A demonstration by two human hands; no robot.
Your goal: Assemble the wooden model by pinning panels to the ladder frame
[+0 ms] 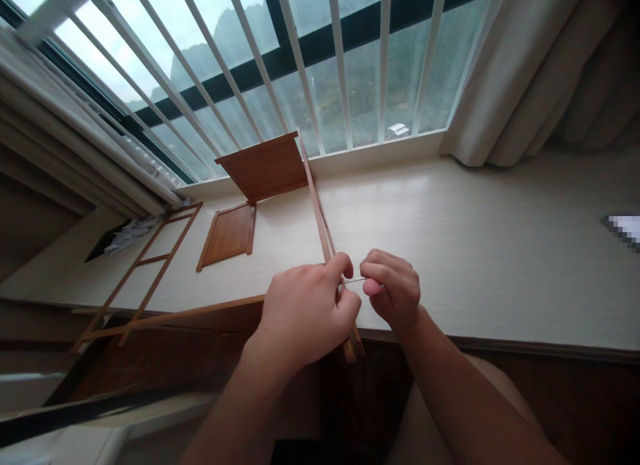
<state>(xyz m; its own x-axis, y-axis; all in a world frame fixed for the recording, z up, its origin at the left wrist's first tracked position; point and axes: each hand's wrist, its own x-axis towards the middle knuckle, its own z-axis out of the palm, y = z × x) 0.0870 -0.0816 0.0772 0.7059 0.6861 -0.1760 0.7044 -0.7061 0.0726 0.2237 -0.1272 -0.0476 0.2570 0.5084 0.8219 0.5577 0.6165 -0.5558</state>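
My left hand [305, 308] is closed around the corner of a brown wooden frame [316, 208], its thumb and forefinger curled at the joint. Just to its right, my right hand [393, 285] pinches a thin metal rod [356, 280] that runs across to the left fingertips. The rod's far end and the spot it meets on the wood are hidden by my fingers. From the joint, one wooden rail [200, 315] stretches left along the ledge's front edge. A larger wooden panel [270, 165] stands tilted at the frame's far end.
The pale ledge [480, 251] carries a smaller wooden panel [227, 233] and a ladder-like wooden frame [153, 259] at left. Crumpled material [133, 233] lies behind it. White window bars [339, 65] rise at the back, between a left curtain [65, 131] and a right curtain [510, 71].
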